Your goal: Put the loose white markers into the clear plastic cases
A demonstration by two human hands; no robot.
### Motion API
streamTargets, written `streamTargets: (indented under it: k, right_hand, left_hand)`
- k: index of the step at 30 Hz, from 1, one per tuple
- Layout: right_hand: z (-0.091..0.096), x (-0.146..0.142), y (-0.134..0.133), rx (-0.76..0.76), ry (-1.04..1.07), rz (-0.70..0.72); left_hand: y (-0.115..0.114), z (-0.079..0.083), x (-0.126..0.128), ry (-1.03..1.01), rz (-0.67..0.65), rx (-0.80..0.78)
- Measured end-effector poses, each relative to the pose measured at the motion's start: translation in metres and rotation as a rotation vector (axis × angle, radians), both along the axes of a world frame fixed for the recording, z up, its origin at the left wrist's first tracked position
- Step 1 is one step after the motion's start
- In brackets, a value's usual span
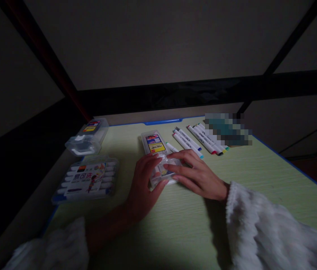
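Left hand (143, 187) curled round clear marker case (156, 146), holding it; right hand (199, 176) loosely spread, touching case

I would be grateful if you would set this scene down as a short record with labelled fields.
Left hand: fingers and thumb about the near part of a clear case
Right hand: fingers laid on the same case
Label on that case: yellow, blue and red
Left side of table: filled marker case, with another plastic case behind it
Right of the clear case: loose white markers, colored ends
Far right: pixelated patch, contents unreadable
Surface: pale green table, blue edging
Light: dim
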State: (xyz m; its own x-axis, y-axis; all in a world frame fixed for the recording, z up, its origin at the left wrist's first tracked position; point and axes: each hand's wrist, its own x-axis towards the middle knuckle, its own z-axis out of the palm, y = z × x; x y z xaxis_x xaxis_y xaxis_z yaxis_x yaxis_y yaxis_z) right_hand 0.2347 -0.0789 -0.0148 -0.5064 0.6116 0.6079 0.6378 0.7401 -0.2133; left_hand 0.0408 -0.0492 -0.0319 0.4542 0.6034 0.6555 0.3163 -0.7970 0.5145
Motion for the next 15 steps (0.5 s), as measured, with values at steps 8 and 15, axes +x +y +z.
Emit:
streamTargets:
  k: [8,15]
  right_hand:
    - [0.0013,-0.0016,-0.0006,-0.009,0.033,0.014]
    - [-0.0025,-0.0026,0.0011,-0.141,0.209,-0.018]
  left_hand:
    - [0.001,-0.0018,0.0012,-0.023,0.017,0.003]
    - [-0.0006,-0.0061,0.0004,-0.073,0.025,-0.095]
